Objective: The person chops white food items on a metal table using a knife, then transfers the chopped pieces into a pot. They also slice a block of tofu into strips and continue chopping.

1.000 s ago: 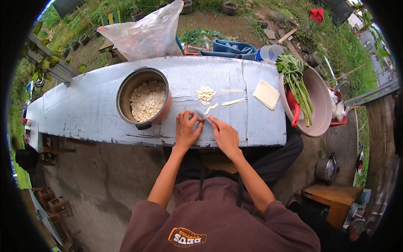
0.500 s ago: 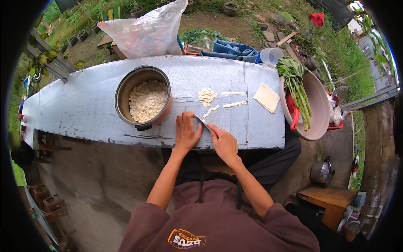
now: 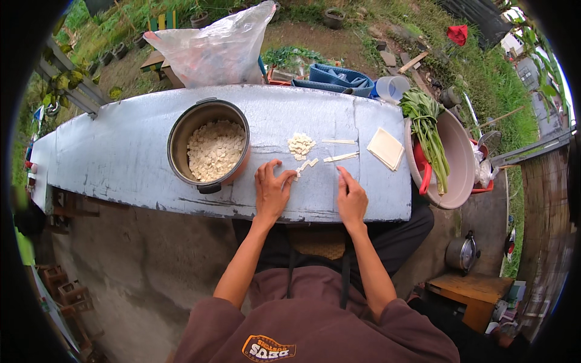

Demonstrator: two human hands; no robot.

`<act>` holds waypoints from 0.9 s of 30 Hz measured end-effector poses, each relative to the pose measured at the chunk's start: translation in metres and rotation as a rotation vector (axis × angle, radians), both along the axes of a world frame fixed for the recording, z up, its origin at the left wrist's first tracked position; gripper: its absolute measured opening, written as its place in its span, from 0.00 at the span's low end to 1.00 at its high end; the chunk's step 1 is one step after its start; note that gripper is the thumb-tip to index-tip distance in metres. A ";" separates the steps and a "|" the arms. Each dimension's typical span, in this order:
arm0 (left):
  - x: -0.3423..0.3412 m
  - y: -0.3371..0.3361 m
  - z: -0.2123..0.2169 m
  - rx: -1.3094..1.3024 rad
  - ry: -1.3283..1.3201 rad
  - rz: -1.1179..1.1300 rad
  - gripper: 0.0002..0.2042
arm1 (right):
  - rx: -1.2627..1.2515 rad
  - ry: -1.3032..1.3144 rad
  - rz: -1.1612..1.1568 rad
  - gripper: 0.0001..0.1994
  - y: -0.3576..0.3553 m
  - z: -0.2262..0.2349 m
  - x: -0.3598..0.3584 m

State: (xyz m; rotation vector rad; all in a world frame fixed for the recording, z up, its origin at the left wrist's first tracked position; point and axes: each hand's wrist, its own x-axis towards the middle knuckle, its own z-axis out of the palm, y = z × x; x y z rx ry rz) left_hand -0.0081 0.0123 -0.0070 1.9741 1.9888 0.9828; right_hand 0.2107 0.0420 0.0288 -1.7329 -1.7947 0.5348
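Note:
My left hand (image 3: 272, 189) lies flat on the pale blue table (image 3: 121, 158) with fingers spread, its fingertips beside a short row of small cut white pieces (image 3: 305, 164). My right hand (image 3: 351, 197) rests near the table's front edge, index finger stretched toward a thin white strip (image 3: 341, 157). Whether it grips a blade is unclear. A second strip (image 3: 339, 141) and a small pile of cut squares (image 3: 301, 145) lie just beyond. Left of my hands stands a metal pot (image 3: 181, 130) holding many white squares.
A stack of white sheets (image 3: 385, 148) lies at the table's right end. Beside it a pink basin (image 3: 463, 175) holds green stalks (image 3: 431, 130). A plastic bag (image 3: 212, 51), blue cloth (image 3: 336, 78) and cup (image 3: 390, 88) sit behind. A lidded pot (image 3: 463, 254) stands on the ground.
My hands were close together over the cut pieces; now they are apart. The right hand has shifted right, and the left hand has flattened with fingers spread.

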 end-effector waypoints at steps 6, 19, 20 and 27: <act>0.012 0.022 0.011 0.024 0.126 -0.082 0.41 | 0.195 -0.205 -0.068 0.15 0.022 -0.013 0.030; 0.019 0.111 0.004 0.035 0.183 -0.109 0.16 | 0.357 -0.290 -0.149 0.17 0.029 -0.028 0.033; 0.017 0.112 0.006 0.024 0.143 -0.129 0.14 | 0.346 -0.302 -0.139 0.17 0.029 -0.026 0.032; 0.040 0.116 0.016 0.135 0.164 -0.212 0.11 | 0.363 -0.308 -0.167 0.17 0.030 -0.028 0.032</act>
